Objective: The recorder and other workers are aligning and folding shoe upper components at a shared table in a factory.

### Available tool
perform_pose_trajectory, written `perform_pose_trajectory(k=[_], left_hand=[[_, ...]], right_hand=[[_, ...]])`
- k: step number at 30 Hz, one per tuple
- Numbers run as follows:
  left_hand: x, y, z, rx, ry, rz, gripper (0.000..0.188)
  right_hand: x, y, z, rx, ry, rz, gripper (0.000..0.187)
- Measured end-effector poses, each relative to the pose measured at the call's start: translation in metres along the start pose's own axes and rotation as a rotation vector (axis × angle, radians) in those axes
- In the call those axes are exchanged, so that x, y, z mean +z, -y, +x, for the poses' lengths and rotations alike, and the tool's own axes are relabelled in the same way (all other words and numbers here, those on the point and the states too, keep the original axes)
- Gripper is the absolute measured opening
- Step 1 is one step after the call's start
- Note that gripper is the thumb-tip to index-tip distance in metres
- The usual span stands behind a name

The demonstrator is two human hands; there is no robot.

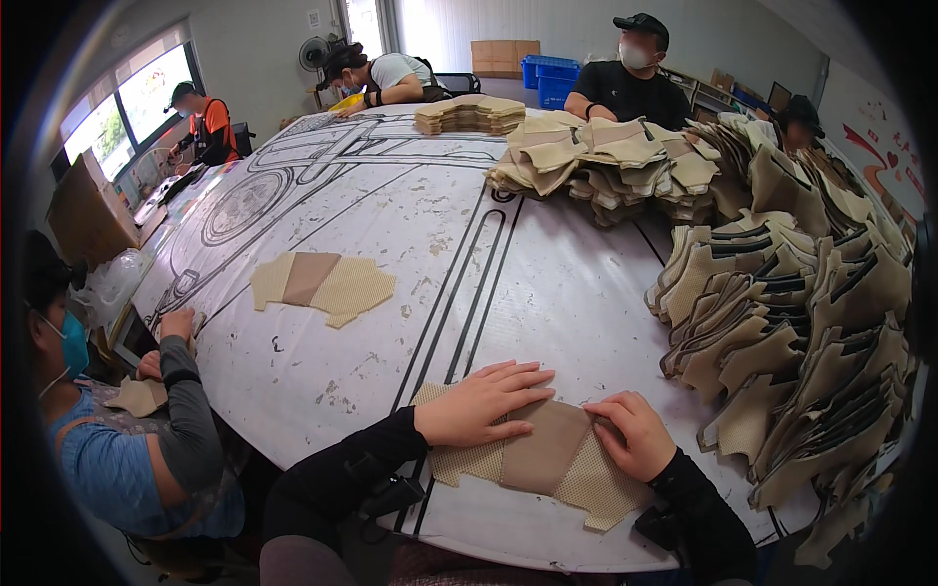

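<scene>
A cut fabric panel, tan mesh at both ends with a smooth brown band across the middle, lies flat on the table in front of me. My left hand rests palm down over its left part, fingers stretched to the right across the upper edge. On the right, my right hand touches the panel near the brown band's right edge. Its fingers are bent and the thumb stands apart from them. A second matching panel lies farther off to the left, with no hand on it.
Piles of similar panels crowd the table's right side, with more stacks at the far right. A neat stack sits at the back. A masked person works close on my left; several others are around the white table.
</scene>
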State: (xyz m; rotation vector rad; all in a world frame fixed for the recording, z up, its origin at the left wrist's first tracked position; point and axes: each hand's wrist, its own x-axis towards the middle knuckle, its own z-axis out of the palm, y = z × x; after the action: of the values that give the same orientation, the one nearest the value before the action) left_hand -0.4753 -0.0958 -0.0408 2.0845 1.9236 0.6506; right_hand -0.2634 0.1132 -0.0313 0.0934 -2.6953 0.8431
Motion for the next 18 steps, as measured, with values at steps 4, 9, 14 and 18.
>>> perform_pose_trajectory(k=[4,9,14,18], left_hand=[[0.0015,0.0016,0.0007,0.012,-0.007,0.004,0.059],[-0.0004,0.0001,-0.0001,0.011,-0.008,-0.001,0.059],[-0.0012,-0.0004,-0.0001,0.000,0.001,-0.009,0.059],[0.0003,0.0005,-0.0005,0.005,-0.005,-0.004,0.059]], right_hand=[[0.0002,-0.0008,-0.0003,0.002,-0.004,0.003,0.033],[-0.0010,0.0006,-0.0001,0.004,0.009,0.002,0.032],[-0.0002,-0.0003,-0.0001,0.008,0.013,0.005,0.032],[0.0000,0.0000,0.0002,-0.006,-0.010,-0.004,0.033]])
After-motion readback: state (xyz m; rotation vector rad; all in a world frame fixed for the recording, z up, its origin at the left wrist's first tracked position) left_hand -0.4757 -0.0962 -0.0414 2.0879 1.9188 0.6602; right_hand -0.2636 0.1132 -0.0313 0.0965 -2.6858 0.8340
